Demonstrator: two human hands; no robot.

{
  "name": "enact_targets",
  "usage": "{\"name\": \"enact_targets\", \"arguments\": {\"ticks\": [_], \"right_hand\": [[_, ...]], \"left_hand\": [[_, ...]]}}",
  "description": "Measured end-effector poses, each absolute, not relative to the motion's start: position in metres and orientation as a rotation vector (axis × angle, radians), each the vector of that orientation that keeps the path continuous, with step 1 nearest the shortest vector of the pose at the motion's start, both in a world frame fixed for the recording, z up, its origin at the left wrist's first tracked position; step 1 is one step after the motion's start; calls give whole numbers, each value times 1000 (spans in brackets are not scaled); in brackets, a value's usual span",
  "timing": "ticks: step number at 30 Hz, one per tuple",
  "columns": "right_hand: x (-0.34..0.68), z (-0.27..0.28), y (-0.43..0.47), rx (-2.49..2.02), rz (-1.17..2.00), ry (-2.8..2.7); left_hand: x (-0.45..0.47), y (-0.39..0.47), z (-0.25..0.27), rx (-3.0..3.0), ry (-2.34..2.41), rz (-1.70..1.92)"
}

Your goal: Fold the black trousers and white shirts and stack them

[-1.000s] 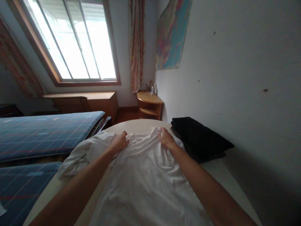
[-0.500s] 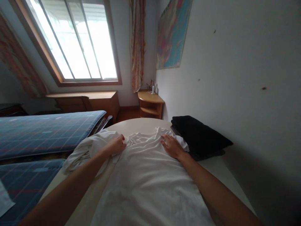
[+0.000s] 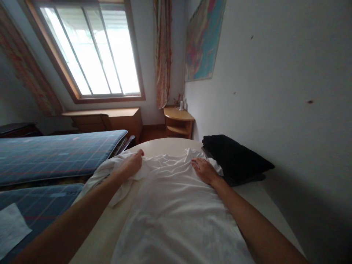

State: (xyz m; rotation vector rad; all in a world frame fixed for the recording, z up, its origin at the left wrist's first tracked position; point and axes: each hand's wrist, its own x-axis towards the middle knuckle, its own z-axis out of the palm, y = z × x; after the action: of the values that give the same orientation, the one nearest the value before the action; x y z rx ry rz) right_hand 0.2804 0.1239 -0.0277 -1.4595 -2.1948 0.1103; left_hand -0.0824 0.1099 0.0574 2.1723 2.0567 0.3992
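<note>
First come blue plaid padding [image 3: 63,156] and a window [image 3: 99,55]; the left hand [image 3: 134,163], its grip indeterminable, meets a white garment [image 3: 176,212] spread on the pale counter [image 3: 162,144]; the right hand [image 3: 205,171], grip apart, overlies it; a black bundle [image 3: 236,156] lies near the wall [image 3: 280,84].

A bright paned window [image 3: 93,55] in a wooden frame filled the upper left, with patterned orange curtains [image 3: 163,55] on either side. A map-like poster [image 3: 205,44] hung at upper centre-right on the pale wall [image 3: 280,66]. Below the window stood a wooden table [image 3: 123,112]; near the centre, a wooden corner shelf [image 3: 178,115]. Blue plaid cushions [image 3: 60,154] spanned the left, and black folded fabric [image 3: 236,156] lay right of centre.
</note>
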Motion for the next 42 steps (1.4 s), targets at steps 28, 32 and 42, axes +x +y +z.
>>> {"name": "enact_targets", "arguments": {"ticks": [28,32,42], "right_hand": [[275,-14,118,-1383,86,-2338],[264,2,132,-1578,127,-2296],[235,-6,142,-1739,56,-2330]], "left_hand": [[-21,169,15,2443,1969,81],[-15,170,14,2375,2061,119],[-31,186,15,2074,2320,149]]}}
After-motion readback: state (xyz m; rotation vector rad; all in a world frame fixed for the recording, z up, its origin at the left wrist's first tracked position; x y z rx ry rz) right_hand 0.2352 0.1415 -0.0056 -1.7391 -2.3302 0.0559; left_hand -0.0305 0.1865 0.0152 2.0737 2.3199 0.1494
